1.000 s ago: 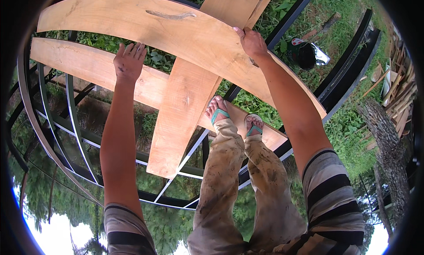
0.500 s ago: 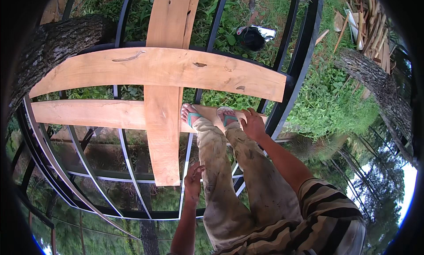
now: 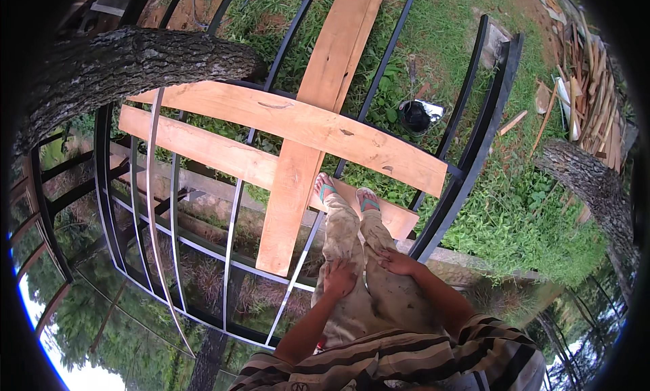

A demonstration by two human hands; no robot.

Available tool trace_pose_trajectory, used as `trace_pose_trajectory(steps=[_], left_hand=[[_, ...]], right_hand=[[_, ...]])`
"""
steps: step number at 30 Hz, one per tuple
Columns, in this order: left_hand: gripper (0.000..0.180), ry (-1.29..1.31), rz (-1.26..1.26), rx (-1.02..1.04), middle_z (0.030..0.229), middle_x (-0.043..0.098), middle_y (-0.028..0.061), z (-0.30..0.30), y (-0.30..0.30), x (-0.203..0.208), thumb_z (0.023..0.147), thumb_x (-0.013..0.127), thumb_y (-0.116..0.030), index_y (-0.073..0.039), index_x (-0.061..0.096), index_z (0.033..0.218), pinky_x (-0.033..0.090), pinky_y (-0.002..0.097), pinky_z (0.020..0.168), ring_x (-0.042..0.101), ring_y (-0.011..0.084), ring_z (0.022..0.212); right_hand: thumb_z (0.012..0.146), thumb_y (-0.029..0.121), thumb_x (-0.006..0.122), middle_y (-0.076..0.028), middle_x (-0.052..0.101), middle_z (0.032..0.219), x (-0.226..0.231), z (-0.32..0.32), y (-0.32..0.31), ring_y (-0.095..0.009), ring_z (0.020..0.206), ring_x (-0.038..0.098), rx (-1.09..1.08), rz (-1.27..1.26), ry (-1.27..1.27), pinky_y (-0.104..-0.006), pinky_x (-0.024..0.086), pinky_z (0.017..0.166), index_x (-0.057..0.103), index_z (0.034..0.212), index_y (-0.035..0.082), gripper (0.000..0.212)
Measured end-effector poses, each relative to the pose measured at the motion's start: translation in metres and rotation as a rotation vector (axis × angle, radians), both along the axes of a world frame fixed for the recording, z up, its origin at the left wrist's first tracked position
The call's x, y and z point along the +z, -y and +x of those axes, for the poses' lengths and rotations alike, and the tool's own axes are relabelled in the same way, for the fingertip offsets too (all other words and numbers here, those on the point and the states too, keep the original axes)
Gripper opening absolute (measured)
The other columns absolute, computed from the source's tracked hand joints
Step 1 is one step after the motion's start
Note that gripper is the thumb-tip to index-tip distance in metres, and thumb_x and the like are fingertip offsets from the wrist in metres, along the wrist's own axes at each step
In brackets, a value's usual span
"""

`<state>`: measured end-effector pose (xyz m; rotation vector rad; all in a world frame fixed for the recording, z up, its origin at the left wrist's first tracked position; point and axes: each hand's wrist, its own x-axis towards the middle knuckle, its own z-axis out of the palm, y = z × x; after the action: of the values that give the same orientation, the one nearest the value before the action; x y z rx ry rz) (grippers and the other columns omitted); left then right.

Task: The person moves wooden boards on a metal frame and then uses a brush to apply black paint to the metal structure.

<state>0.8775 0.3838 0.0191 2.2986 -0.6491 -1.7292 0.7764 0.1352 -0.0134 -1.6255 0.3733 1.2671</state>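
Note:
My left hand [image 3: 340, 278] lies on my left leg around the knee, fingers spread over the stained trousers [image 3: 399, 299]. On the other leg rests my right hand [image 3: 398, 262], its fingers stretched out and nothing in them. My feet, in green-strapped flip-flops [image 3: 368, 200], stand on a wooden plank [image 3: 196, 147] that runs crosswise. Farther out, a longer crosswise plank [image 3: 305, 123] spans the frame beams. Lengthwise boards [image 3: 338, 52] run away from me, and one board [image 3: 284, 215] lies over the plank under my feet, its near end beyond my left hand.
Black metal beams [image 3: 379, 73] form an open frame with gaps over grass and ground. A thick tree trunk [image 3: 135, 59] crosses at the left; another trunk [image 3: 575, 178] stands right. Scrap wood [image 3: 596, 86] is piled far right. A round black object [image 3: 414, 117] sits in the grass.
My right hand has drawn back from the plank beside my foot to my right leg. My left hand has moved from beside the leg onto it. The view has tilted and shifted.

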Motion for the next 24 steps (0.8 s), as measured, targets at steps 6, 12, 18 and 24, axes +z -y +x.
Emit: trace_pose_trajectory(steps=[6, 12, 18, 24], left_hand=[[0.05, -0.104, -0.022, 0.542, 0.135, 0.062, 0.0202, 0.006, -0.041, 0.071, 0.097, 0.054, -0.036, -0.011, 0.056, 0.14, 0.044, 0.0424, 0.109, 0.057, 0.0378, 0.127], [0.037, 0.028, -0.205, 1.44, 0.112, 0.072, 0.0121, -0.024, -0.11, 0.111, 0.099, 0.054, -0.015, -0.001, 0.06, 0.133, 0.052, 0.0321, 0.086, 0.067, 0.0187, 0.099], [0.04, 0.148, -0.122, 1.883, 0.104, 0.073, 0.0124, -0.122, -0.163, 0.147, 0.095, 0.051, -0.015, -0.002, 0.061, 0.132, 0.051, 0.0311, 0.069, 0.069, 0.0193, 0.086], [0.037, 0.058, 0.069, 2.151, 0.099, 0.073, 0.009, -0.244, -0.157, 0.15, 0.099, 0.057, -0.026, -0.008, 0.063, 0.13, 0.044, 0.0284, 0.053, 0.068, 0.0177, 0.074]], right_hand=[[0.104, 0.043, 0.043, -0.014, 0.05, 0.151, 0.056, -0.004, 0.009, -0.036, 0.143, 0.036, 0.411, 0.015, 0.16, -0.0432, 0.034, 0.117, 0.052, 0.147, 0.017, 0.051], [0.102, 0.037, 0.05, -0.018, 0.069, 0.124, 0.109, 0.013, 0.043, -0.028, 0.101, 0.07, 0.432, 0.038, 0.178, -0.04, 0.053, 0.092, 0.059, 0.14, 0.012, 0.047], [0.1, 0.028, 0.055, -0.013, 0.072, 0.118, 0.087, 0.004, 0.119, -0.021, 0.092, 0.071, -0.015, -0.037, 0.14, -0.0364, 0.055, 0.078, 0.06, 0.14, 0.01, 0.044], [0.1, 0.03, 0.054, -0.011, 0.071, 0.117, 0.122, 0.007, 0.171, -0.026, 0.096, 0.071, -0.192, -0.268, -0.159, -0.0434, 0.057, 0.076, 0.062, 0.134, 0.013, 0.039]])
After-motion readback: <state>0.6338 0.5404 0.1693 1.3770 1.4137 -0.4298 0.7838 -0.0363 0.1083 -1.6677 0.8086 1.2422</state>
